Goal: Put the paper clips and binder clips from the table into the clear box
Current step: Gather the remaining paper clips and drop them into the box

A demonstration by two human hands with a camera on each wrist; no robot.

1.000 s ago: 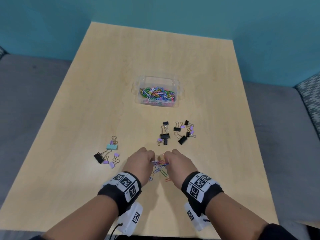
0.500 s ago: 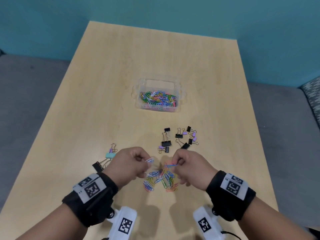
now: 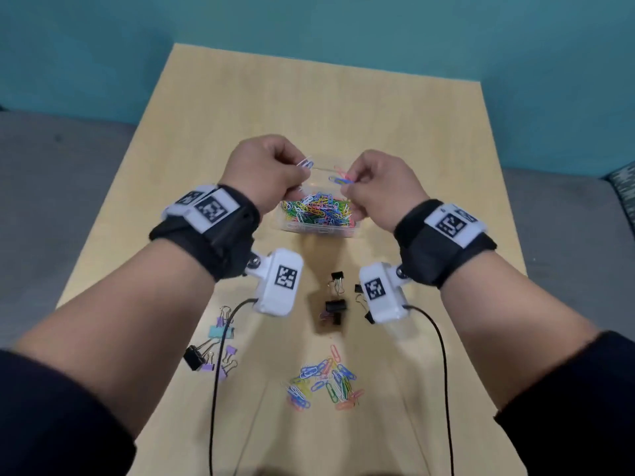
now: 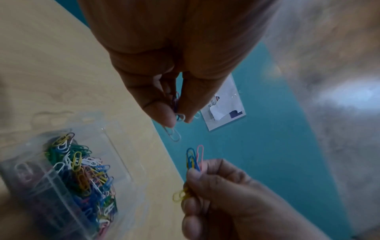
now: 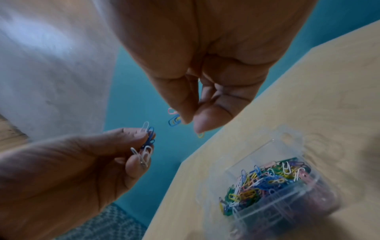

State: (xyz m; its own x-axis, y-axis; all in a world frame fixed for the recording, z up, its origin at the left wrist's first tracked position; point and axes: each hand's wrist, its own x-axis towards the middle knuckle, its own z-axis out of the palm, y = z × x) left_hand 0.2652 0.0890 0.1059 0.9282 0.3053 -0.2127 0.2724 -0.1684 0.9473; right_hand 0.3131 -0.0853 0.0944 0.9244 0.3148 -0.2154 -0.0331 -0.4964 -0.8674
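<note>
Both hands hover over the clear box (image 3: 318,232), which holds a heap of coloured paper clips (image 3: 319,211). My left hand (image 3: 302,170) pinches a few white and blue paper clips (image 4: 177,116) between thumb and fingers. My right hand (image 3: 347,187) pinches blue, pink and yellow paper clips (image 5: 174,120). A loose pile of paper clips (image 3: 323,383) lies on the table near me. Black binder clips (image 3: 335,305) sit between that pile and the box, partly hidden by the wrist cameras. A second group of binder clips (image 3: 220,341), mint, purple and black, lies to the left.
The wooden table (image 3: 343,115) stands against a teal wall, with grey seating on both sides. Black cables (image 3: 443,372) hang from the wrist cameras over the near part of the table.
Both hands have lifted from the loose pile near me and moved forward to above the box, each carrying pinched paper clips. The view has tilted down.
</note>
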